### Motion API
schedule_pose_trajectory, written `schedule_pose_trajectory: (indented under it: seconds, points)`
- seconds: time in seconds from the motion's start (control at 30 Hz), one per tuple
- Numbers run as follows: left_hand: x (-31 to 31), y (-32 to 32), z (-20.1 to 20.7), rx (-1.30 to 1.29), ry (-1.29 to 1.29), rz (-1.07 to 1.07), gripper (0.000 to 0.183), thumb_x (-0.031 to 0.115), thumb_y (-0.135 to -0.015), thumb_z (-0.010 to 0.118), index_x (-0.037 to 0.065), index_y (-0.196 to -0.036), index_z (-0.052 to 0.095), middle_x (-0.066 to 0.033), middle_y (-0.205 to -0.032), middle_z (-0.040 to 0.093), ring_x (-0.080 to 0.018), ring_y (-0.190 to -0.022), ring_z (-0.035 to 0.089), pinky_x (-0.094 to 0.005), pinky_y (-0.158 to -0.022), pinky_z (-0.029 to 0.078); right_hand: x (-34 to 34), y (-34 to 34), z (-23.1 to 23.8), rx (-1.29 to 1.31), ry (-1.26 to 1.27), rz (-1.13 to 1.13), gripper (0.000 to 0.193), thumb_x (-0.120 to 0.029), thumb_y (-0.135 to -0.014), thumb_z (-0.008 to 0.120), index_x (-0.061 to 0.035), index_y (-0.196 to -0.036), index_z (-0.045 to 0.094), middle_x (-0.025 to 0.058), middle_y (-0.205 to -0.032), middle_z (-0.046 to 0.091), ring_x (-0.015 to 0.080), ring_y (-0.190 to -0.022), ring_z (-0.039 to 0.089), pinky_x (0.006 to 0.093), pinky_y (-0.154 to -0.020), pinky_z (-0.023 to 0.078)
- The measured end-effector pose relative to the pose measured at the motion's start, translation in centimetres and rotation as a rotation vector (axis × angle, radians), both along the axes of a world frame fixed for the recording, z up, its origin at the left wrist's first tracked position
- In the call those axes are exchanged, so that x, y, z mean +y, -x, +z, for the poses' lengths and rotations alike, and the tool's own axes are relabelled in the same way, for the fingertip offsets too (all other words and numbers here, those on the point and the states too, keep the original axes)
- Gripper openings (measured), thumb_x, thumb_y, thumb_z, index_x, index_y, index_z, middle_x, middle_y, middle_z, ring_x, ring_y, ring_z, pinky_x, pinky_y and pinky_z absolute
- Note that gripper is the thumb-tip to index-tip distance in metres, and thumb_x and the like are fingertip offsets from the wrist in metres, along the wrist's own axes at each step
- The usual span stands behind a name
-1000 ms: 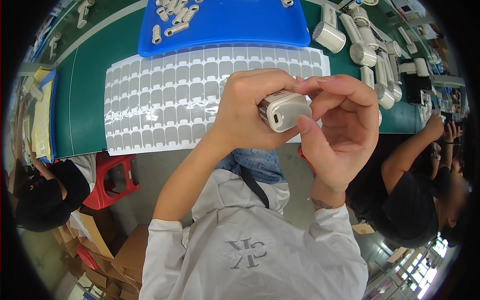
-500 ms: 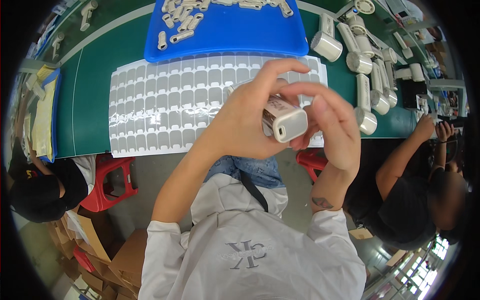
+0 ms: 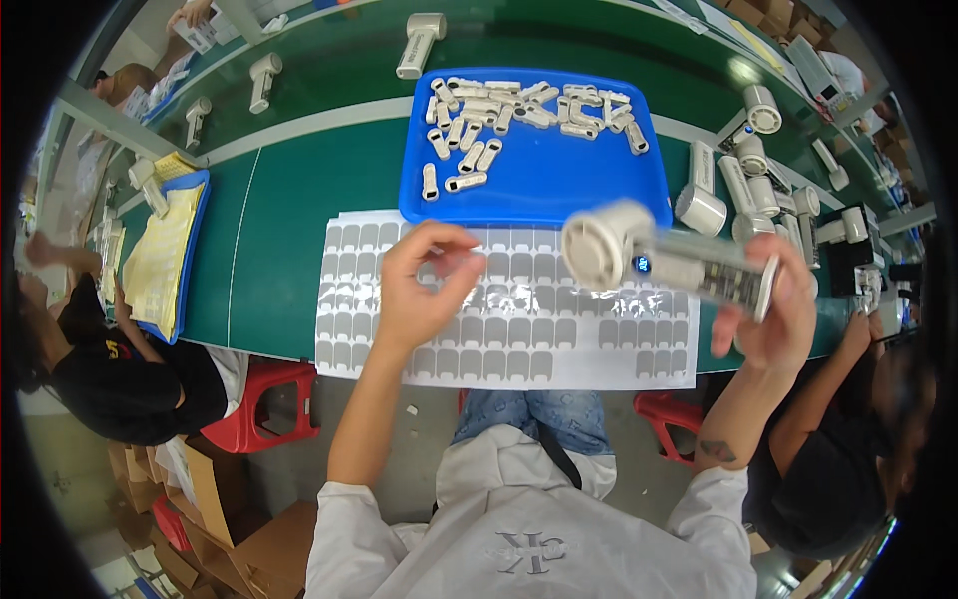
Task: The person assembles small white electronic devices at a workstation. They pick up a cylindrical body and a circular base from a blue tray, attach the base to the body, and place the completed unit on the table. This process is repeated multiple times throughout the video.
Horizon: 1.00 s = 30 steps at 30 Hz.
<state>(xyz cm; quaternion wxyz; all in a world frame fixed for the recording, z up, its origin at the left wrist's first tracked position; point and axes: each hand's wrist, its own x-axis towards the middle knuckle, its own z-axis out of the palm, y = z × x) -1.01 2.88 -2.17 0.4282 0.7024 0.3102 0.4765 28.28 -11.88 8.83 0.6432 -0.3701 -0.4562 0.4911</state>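
Observation:
My right hand [image 3: 773, 309] grips the base end of a cream handheld fan [image 3: 689, 268], slightly smeared by motion. The fan is tilted, its round head toward the middle and a small blue-lit display on its body; a clear side shows dark inner parts. Over the left part of a white sheet of grey stickers [image 3: 479, 364], my left hand [image 3: 424, 290] hangs with fingers curved, a gap before the thumb, and nothing visible in it. The sheet has bare patches near its lower right. Beyond it stands a blue tray [image 3: 559, 205] with many small white parts [image 3: 489, 155].
Several similar fans [image 3: 704, 190] stand and lie at the right. Another fan [image 3: 419, 45] is on the far ledge. At the left lies a blue tray with yellow paper [image 3: 160, 265]. Co-workers sit on both sides; red stools [image 3: 264, 399] and cardboard boxes [image 3: 269, 544] are below.
My hands have parted. The fan, earlier between both hands with its base facing me, is now in my right hand, swung right and turned sideways. The view has shifted, showing the whole tray.

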Motion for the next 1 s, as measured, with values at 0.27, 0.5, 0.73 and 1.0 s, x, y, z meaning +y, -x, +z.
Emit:
schedule_pose_trajectory:
  seconds: [0.27, 0.5, 0.73, 1.0]
  points:
    - [-0.1, 0.9, -2.2, 0.223, 0.175, -0.003, 0.009, 0.011, -0.078, 0.075, 0.005, -0.077, 0.068, 0.0020, -0.064, 0.062, -0.0032, -0.054, 0.048, -0.0197, -0.049, 0.033, 21.3, -2.5, -3.8, -0.680, -0.187, -0.229, 0.027, -0.013, -0.096, 0.058, -0.0100, -0.123, 0.062, 0.0053, -0.092, 0.068, 0.0091, -0.080, 0.063, 0.0225, -0.074, 0.049]
    - [0.3, 0.6, -2.3, 0.184, 0.206, -0.039, 0.008, 0.009, -0.079, 0.075, 0.004, -0.078, 0.069, 0.0023, -0.064, 0.062, -0.0021, -0.054, 0.048, -0.0184, -0.049, 0.034, 34.6, -8.5, -11.5, -0.724, -0.009, -0.426, 0.026, -0.019, -0.092, 0.061, -0.0134, -0.117, 0.065, 0.0116, -0.093, 0.072, 0.0192, -0.088, 0.069, 0.0300, -0.076, 0.052]
    - [0.0, 1.3, -2.3, 0.201, 0.222, 0.000, 0.008, 0.006, -0.080, 0.074, 0.002, -0.079, 0.068, 0.0040, -0.063, 0.059, -0.0002, -0.055, 0.045, -0.0173, -0.049, 0.032, 30.1, -8.4, -10.3, -1.357, 0.217, -0.499, 0.027, -0.022, -0.090, 0.054, -0.0177, -0.112, 0.069, 0.0152, -0.103, 0.070, 0.0355, -0.095, 0.066, 0.0449, -0.088, 0.051]
    - [0.1, 0.8, -2.3, 0.163, 0.267, -0.018, 0.009, 0.007, -0.081, 0.074, 0.000, -0.080, 0.068, 0.0034, -0.064, 0.059, -0.0011, -0.057, 0.046, -0.0178, -0.050, 0.033, 19.1, -13.7, -7.0, -1.822, 0.624, -0.607, 0.048, -0.045, -0.082, 0.067, -0.0049, -0.108, 0.067, 0.0187, -0.109, 0.068, 0.0347, -0.099, 0.067, 0.0423, -0.087, 0.054]
